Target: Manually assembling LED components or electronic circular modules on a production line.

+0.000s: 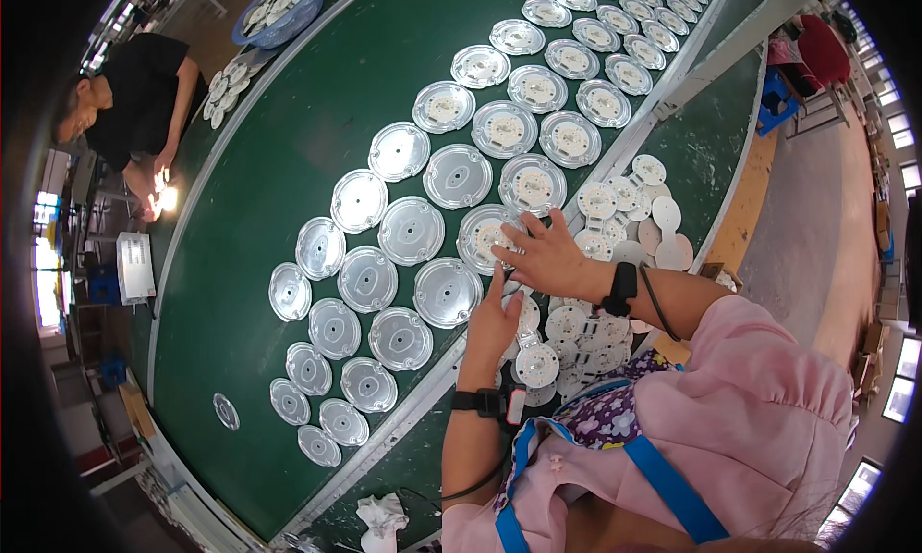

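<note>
White round board (487,234), lying in a silver dish (465,249) under the spread fingertips of the right hand (549,257); whether they grip it cannot be told. Left hand (495,320), index finger extended, at the dish's near edge, hold unclear. Beyond: rows of dishes (368,279) on a green table (264,159); loose boards (537,366).

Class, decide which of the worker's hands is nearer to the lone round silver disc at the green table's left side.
Left. The left hand is right of the silver disc and higher in the picture; the right hand is farther right and even higher.
</note>
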Demonstrator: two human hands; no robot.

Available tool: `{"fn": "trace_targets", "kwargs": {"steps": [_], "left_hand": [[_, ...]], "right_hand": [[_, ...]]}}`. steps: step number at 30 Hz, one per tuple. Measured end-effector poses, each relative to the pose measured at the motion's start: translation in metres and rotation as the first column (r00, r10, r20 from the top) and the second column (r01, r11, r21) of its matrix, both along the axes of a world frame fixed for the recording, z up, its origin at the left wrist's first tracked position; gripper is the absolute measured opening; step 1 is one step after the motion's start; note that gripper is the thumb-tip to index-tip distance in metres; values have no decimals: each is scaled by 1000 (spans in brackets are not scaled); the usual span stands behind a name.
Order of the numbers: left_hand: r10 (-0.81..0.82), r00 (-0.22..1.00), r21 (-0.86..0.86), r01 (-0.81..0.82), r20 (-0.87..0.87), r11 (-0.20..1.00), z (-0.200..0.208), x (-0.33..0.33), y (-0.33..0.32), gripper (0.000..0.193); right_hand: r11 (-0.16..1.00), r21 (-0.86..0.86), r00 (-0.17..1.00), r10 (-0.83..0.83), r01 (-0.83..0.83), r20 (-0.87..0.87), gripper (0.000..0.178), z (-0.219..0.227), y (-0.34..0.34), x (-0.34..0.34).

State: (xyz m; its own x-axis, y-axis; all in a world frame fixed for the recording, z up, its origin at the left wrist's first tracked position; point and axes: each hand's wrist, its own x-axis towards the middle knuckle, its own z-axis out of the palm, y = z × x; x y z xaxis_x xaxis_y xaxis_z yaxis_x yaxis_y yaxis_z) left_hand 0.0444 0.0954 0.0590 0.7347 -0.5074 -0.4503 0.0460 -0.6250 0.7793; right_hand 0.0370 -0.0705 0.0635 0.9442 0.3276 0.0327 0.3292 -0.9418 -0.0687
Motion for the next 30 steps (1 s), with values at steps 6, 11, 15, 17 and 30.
{"fn": "trace_targets", "kwargs": {"steps": [6,11,15,17,30], "left_hand": [[6,1000,-14,-6,5,1000,1,1,0,57],[12,1000,-37,-11,23,999,-2,0,2,56],[5,1000,-20,-5,18,1000,-2,0,2,56],[3,1000,-18,-3,20,1000,-2,0,3,56],[-12,1000,6,12,-8,1000,2,2,4,57]], "right_hand": [[1000,6,1000,-20,20,-3,50,-3,1,-2],[1000,-11,999,-21,21,-25,48,-2,1,0],[1000,-10,999,-29,29,-22,47,-4,1,0],[999,-16,999,-38,38,13,47,-4,1,0],[998,-16,997,-55,54,-53,38,-3,2,3]]}}
